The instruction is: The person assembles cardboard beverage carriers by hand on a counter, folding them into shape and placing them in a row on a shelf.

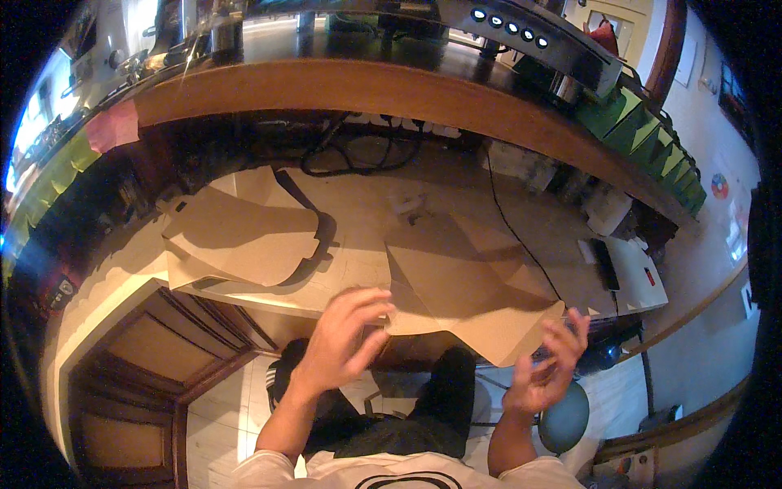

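A creased brown cardboard sheet [464, 281] with folded flaps lies on the desk in front of me, its near corner sticking out past the desk's front edge. My left hand [346, 338] is at the sheet's left near edge, fingers bent and thumb apart, with nothing seen in it. Beside the right near corner, my right hand [547, 368] is raised with its fingers spread and slightly blurred. Whether either hand touches the cardboard I cannot tell. A second cut cardboard piece [244, 232], with small tabs along its edge, rests farther left on the desk.
Above the desk's back runs a wooden shelf [326, 85] with a lit device [513, 28] on it. Black cables [358, 163] lie at the back; one thin cord crosses beside the sheet. A black handset-like object [606, 265] sits at right. A dark balloon [564, 420] is below my right hand.
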A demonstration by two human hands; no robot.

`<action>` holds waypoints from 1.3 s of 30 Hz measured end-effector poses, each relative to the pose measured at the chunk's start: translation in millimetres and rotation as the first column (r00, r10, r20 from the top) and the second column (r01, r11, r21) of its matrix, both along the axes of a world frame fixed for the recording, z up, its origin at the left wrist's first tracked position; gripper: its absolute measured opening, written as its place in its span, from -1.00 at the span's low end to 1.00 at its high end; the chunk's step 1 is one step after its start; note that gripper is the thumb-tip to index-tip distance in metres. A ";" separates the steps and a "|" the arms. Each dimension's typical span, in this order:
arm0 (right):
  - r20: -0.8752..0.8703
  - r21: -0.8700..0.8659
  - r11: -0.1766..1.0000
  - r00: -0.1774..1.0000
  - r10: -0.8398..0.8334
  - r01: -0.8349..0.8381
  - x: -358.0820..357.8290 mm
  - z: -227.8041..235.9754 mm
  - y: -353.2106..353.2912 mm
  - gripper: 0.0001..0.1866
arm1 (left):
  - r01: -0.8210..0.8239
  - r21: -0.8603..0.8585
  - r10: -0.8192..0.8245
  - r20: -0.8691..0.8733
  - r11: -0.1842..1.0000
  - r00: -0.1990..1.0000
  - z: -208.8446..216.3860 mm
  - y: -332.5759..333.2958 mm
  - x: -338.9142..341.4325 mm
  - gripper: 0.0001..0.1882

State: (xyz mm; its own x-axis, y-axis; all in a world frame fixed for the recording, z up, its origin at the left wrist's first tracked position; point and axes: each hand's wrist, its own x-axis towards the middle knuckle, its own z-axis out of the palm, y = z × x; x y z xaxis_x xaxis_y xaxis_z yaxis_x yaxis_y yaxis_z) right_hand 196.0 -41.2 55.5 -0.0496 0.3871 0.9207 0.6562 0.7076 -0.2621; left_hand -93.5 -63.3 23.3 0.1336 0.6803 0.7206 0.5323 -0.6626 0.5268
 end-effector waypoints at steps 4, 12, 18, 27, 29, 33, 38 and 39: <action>0.299 -0.340 0.884 0.854 0.426 -0.322 -34.8 4.5 -32.3 -0.58 | -0.111 -0.079 0.111 -0.009 0.991 0.994 1.4 20.3 -5.2 -0.37; 0.441 -0.598 0.801 0.823 0.357 -0.027 -22.5 6.5 4.0 -0.55 | -0.123 -0.081 0.134 0.154 0.989 0.979 -2.1 27.6 -15.7 -0.37; 0.341 -0.381 0.906 0.939 -0.047 0.184 20.2 19.7 11.3 -0.53 | -0.230 0.063 0.208 0.250 0.971 0.946 -9.4 29.1 -23.8 -0.47; 0.417 -0.568 0.821 0.842 0.342 -0.052 -15.2 -9.6 22.0 -0.57 | -0.241 0.137 0.184 0.339 0.961 0.923 -7.3 37.1 -22.7 -0.53; 0.375 -0.571 0.799 0.805 0.459 -0.190 -12.9 -4.5 23.5 -0.60 | -0.250 0.107 0.203 0.325 0.962 0.923 -14.3 34.8 -34.5 -0.53; 0.200 -0.516 0.735 0.773 0.602 -0.439 2.2 -8.2 28.6 -0.70 | -0.197 -0.006 0.190 0.291 0.980 0.937 -9.5 30.9 -48.1 -0.41; 0.164 -0.416 0.859 0.904 0.395 -0.299 19.1 -16.4 53.5 -0.56 | -0.274 -0.211 0.259 -0.096 0.938 0.961 3.8 26.3 -37.9 -0.24; 0.110 -0.481 0.852 0.950 0.293 -0.207 22.3 -25.0 64.6 -0.44 | -0.280 -0.294 0.261 -0.103 0.914 0.960 2.7 27.4 -36.9 -0.15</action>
